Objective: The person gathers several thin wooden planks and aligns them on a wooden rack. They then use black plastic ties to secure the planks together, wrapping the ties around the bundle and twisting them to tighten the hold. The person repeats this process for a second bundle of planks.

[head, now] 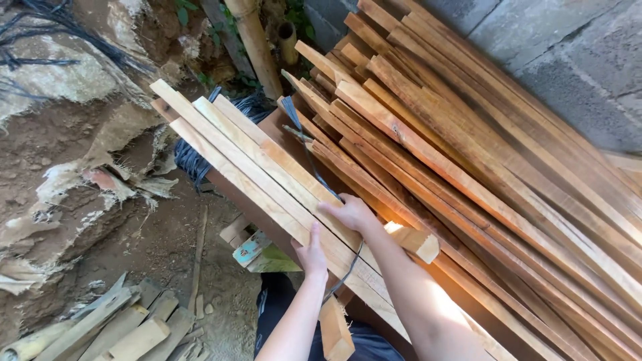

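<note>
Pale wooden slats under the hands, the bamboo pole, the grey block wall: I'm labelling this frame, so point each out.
Pale wooden slats [251,164], head view, middle of top face.
Bamboo pole [257,47], head view, mid-shaft.
Grey block wall [575,60], head view, bare block face.
</note>
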